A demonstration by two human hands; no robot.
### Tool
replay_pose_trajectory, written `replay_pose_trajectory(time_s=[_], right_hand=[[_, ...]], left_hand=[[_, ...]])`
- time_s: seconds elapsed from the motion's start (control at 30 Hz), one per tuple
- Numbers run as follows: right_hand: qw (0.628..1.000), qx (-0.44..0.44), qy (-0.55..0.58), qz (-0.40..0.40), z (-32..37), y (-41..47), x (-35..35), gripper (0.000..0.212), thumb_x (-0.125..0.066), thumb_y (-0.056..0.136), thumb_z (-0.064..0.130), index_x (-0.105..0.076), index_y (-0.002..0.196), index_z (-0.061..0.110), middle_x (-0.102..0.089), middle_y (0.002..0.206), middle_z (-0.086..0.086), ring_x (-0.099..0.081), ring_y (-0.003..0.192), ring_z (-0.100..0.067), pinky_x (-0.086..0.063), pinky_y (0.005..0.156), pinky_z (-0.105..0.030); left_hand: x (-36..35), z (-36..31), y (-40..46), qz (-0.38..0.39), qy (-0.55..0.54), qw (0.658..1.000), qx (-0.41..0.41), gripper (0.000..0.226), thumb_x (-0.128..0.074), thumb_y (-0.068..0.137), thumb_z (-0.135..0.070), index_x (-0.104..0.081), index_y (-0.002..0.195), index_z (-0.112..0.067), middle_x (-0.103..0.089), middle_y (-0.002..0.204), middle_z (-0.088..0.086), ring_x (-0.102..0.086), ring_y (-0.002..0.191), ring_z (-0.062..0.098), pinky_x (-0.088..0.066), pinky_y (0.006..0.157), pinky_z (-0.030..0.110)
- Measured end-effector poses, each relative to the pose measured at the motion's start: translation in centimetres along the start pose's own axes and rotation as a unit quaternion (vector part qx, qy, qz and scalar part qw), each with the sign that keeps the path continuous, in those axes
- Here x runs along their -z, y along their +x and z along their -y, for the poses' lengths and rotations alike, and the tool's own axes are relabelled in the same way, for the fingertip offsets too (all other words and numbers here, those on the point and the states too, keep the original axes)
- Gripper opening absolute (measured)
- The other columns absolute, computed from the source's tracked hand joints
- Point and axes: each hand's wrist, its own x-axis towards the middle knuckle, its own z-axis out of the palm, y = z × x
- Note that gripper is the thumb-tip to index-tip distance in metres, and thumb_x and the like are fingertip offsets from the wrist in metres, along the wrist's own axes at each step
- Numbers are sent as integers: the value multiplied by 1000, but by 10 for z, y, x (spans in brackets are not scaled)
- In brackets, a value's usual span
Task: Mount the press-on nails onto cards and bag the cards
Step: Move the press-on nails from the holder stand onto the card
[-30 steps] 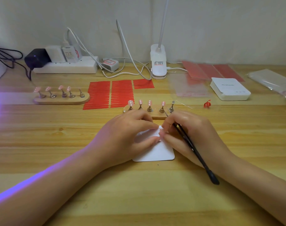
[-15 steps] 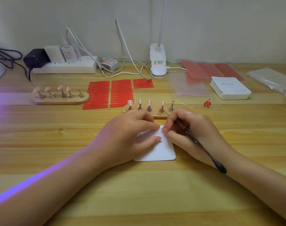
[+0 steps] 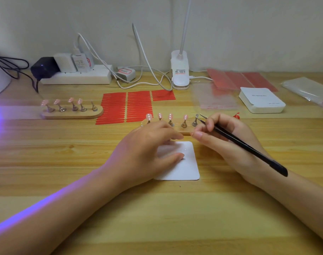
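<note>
White card stock with rounded corners (image 3: 182, 168) is laid flat on the wooden counter (image 3: 175, 218), directly in front of the person. The card is pressed down by the left hand (image 3: 147, 150), whose fingers are spread and nearly straight, the thumb resting on the card's face beside a small line of print. Black tweezers (image 3: 243, 146) are gripped in the right hand (image 3: 225, 142), which is held just above and to the right of the card's far corner; the tweezer tips are pointed toward the last post of the near nail stand (image 3: 184, 130). On that wooden stand, just beyond the card and partly hidden by the hands, four pink press-on nails (image 3: 185, 117) are carried on metal posts, and the rightmost post is seen bare. A second stand (image 3: 72, 113) with four more pink nails is set well to the left. Between the two stands, sheets of red adhesive strips (image 3: 127, 105) are spread. Farther right, a stack of white cards (image 3: 262, 100) and clear bags (image 3: 214, 98) are placed near the clip lamp (image 3: 180, 72). A power strip (image 3: 76, 76) with plugs is set against the wall.
</note>
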Motion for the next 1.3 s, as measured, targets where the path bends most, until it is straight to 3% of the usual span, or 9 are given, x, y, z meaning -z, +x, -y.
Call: replay_pose_trajectory(time_s=[0.1, 0.2, 0.3, 0.5, 0.7, 0.83, 1.03, 1.17, 1.3], right_hand=[[1000, 1, 12, 2, 1, -1, 1, 28, -66, 77, -4, -46, 68, 14, -68, 67, 7, -62, 65, -2, -46, 65, -10], [1000, 0, 23, 7, 1, -1, 1, 26, -68, 73, 3, -46, 67, 15, -69, 68, 4, -64, 66, -6, -49, 66, -13], [1000, 6, 24, 9, 3, -2, 1, 23, -69, 67, 12, -46, 67, 14, -71, 71, 1, -67, 69, -9, -51, 68, -15], [999, 20, 16, 20, 3, -4, -1, 23, -67, 71, 7, -45, 67, 11, -71, 71, 2, -71, 71, -12, -50, 67, -15], [999, 30, 7, 18, 2, -4, -2, 26, -65, 77, -5, -45, 67, 8, -71, 71, 2, -70, 70, -11, -50, 66, -14], [999, 29, -11, 14, 0, -4, -2, 27, -65, 77, -8, -47, 66, 10, -70, 70, 2, -68, 70, -7, -50, 67, -14], [999, 37, -25, 14, -2, -3, -1, 27, -66, 77, -6, -49, 67, 11, -70, 70, 5, -67, 71, -3, -49, 67, -12], [995, 71, -69, 2, -4, -4, -1, 30, -72, 76, 0, -50, 70, 18, -72, 86, 4, -69, 78, -11, -54, 70, -27], [979, 144, -144, -7, -6, -6, -5, 30, -67, 73, 7, -47, 76, 28, -69, 98, 10, -67, 88, -5, -52, 74, -23]], left_hand=[[0, -3, 3, -43, -33, 999, -3, 27, -64, 77, -32, -71, 98, -16, -61, 90, -8, -56, 87, 8, -47, 78, 37], [0, -8, 5, -68, -96, 993, 16, 20, -66, 78, -31, -73, 93, -20, -62, 86, -12, -54, 81, -2, -41, 76, 18], [-1, -12, 5, -69, -153, 985, 41, 13, -68, 77, -26, -73, 89, -22, -65, 83, -8, -58, 78, -1, -40, 73, 11], [-3, -17, 5, -67, -178, 980, 55, 19, -66, 73, -28, -75, 84, -16, -67, 80, -7, -60, 76, 2, -43, 75, 12], [-2, -18, 6, -66, -187, 978, 61, 23, -65, 71, -33, -74, 80, -15, -67, 76, -7, -60, 74, 4, -46, 68, 17], [-2, -17, 6, -67, -192, 976, 79, 3, -72, 74, -21, -72, 75, -18, -68, 73, -5, -60, 71, 2, -41, 63, 10], [0, -18, 7, -46, -202, 974, 91, 8, -71, 76, -15, -69, 72, -21, -66, 68, -8, -57, 66, -5, -40, 58, 8], [1, -20, 8, -28, -224, 968, 109, 13, -69, 77, -13, -66, 69, -22, -62, 63, -22, -56, 65, -8, -38, 58, 6], [3, -23, 7, -20, -255, 958, 129, 15, -67, 79, -12, -65, 69, -23, -63, 65, -22, -54, 59, -9, -38, 55, 6]])
